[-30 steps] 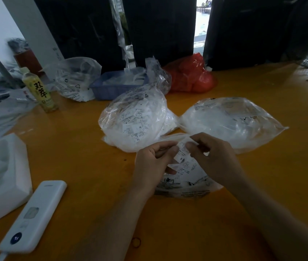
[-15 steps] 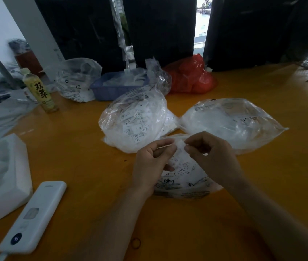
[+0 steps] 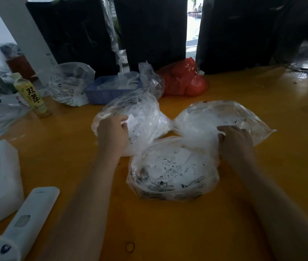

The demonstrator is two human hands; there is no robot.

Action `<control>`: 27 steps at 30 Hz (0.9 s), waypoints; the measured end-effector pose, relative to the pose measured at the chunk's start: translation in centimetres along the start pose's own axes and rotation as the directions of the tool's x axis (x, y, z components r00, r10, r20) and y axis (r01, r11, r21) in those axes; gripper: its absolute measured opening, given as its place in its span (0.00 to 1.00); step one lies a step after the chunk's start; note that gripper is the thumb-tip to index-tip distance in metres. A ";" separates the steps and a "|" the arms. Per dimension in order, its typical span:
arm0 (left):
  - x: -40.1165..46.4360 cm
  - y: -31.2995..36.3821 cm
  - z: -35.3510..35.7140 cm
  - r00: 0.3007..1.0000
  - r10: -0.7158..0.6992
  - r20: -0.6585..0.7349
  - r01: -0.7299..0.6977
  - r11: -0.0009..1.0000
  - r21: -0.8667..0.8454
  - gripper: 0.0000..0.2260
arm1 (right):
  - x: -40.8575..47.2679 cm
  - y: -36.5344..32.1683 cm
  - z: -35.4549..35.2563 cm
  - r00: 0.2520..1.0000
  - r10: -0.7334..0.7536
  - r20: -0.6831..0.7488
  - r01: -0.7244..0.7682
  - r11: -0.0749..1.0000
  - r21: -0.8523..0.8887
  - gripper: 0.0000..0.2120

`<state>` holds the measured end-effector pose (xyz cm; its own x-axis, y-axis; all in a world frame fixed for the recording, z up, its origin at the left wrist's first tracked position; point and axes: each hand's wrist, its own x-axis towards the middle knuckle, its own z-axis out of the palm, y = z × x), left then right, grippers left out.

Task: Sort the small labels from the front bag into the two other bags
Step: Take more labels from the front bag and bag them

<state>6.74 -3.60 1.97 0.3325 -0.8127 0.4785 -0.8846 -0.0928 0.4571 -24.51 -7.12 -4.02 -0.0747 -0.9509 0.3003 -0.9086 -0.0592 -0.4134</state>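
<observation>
Your left hand (image 3: 112, 131) pinches a small white label (image 3: 130, 118) at the mouth of the left clear bag (image 3: 140, 117), just behind the front bag (image 3: 172, 172). Your right hand (image 3: 234, 138) reaches into the right clear bag (image 3: 215, 117), also just behind the front bag; its fingers curl, but whether they grip a label you cannot tell. Both rear bags already bulge with labels, yet the front bag on the worktop (image 3: 243, 213) holds many, so plenty of sorting seems left.
</observation>
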 end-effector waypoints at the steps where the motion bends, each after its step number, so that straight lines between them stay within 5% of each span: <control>1: 0.0 0.2 0.6 0.997 0.012 0.076 -0.011 1.000 -0.007 0.13 | 0.1 0.2 0.4 0.998 -0.008 0.055 0.010 0.999 -0.048 0.18; 6: 0.4 1.2 2.0 0.964 0.109 0.244 -0.089 0.992 -0.089 0.13 | 0.5 0.7 1.0 0.997 -0.062 0.050 0.067 0.993 -0.101 0.14; 11: 0.3 0.7 1.7 0.970 0.044 0.238 -0.084 0.984 0.158 0.15 | 0.0 -0.1 -0.3 0.981 -0.043 -0.188 0.053 0.997 0.051 0.09; 15: -1.0 1.5 0.5 0.996 0.063 -0.067 -0.060 0.997 0.046 0.17 | -0.1 -1.0 -1.9 0.947 0.002 -0.322 0.066 0.978 0.200 0.10; 17: -2.5 2.7 0.0 0.953 0.154 -0.261 -0.183 0.979 -0.092 0.14 | -0.7 -1.8 -2.6 0.930 0.039 -0.364 0.103 0.926 0.363 0.10; 19: -4.7 4.0 0.1 0.931 0.234 -0.281 -0.314 0.905 -0.287 0.11 | -1.5 -2.6 -3.2 0.962 0.064 -0.265 0.114 0.787 0.606 0.09; 22: -8.1 5.7 0.5 0.964 0.228 0.133 -0.104 0.791 -0.602 0.12 | -3.0 -4.0 -3.8 0.996 -0.087 0.024 0.021 0.483 0.875 0.07; 24: -9.7 6.1 1.3 0.861 0.194 0.471 0.214 0.702 -0.679 0.22 | -4.0 -4.7 -3.7 0.969 -0.225 0.106 0.008 0.454 0.891 0.08; 27: -10.3 5.3 2.3 0.760 0.131 0.637 0.523 0.458 -0.719 0.25 | -4.7 -5.6 -2.9 0.938 -0.315 0.141 0.052 0.534 0.844 0.08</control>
<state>-2.12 2.95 -2.22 -0.0712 -0.9960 -0.0540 0.0037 -0.0544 0.9985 -20.24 -1.42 -0.67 0.2746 -0.9166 0.2906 -0.1426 -0.3377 -0.9304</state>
